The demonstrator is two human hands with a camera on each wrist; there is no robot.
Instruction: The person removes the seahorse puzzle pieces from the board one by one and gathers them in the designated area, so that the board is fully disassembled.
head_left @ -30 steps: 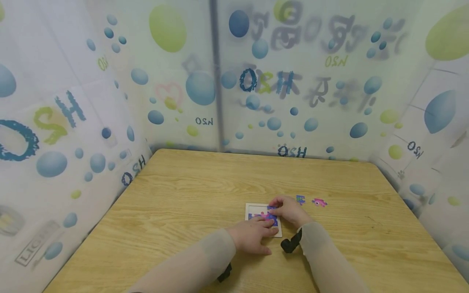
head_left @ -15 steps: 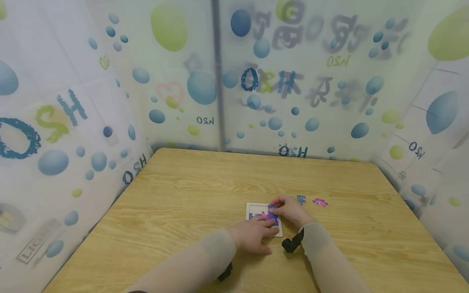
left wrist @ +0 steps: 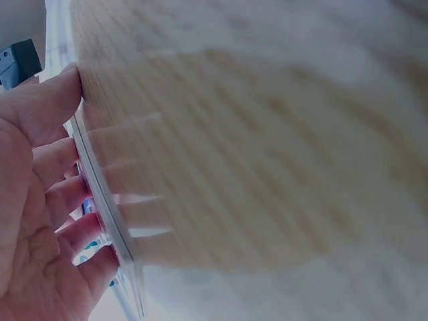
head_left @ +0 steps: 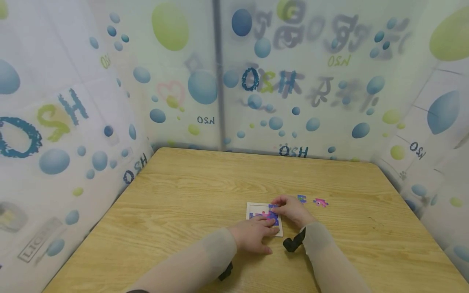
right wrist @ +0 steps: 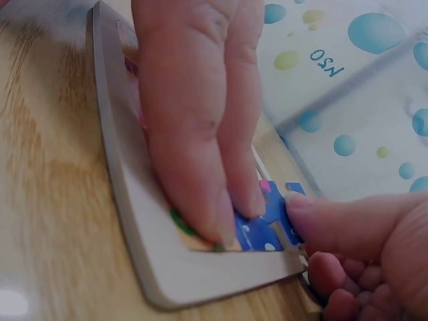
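Pressing down on a white puzzle frame (right wrist: 194, 281), the left hand (head_left: 253, 236) lies palm down with its fingers outstretched; its grip is slack and clasps nothing, the fingertips resting across the near part of the frame while the thumb sits off the edge on the wooden worktop (head_left: 205, 179). At the far right corner of the frame, the right hand (head_left: 293, 210) has a narrow grip, thumb and index finger drawn close together about a blue corner piece (head_left: 271, 206). In the right wrist view the thumb touches that piece and the other fingers curl beside the frame's edge, though the index fingertip cannot be made out there. Pink puzzle pieces (head_left: 263, 213) show inside the frame, partly covered by the left hand. Beyond the right hand, two loose pieces lie apart on the worktop: a small blue one (head_left: 301, 198) and, farther right, a pink one with an eye (head_left: 321, 202). Pale sleeves (head_left: 183, 260) cover both forearms. Around the worktop hangs whitish sheeting (head_left: 176, 134) printed with blue and green bubbles and lettering.
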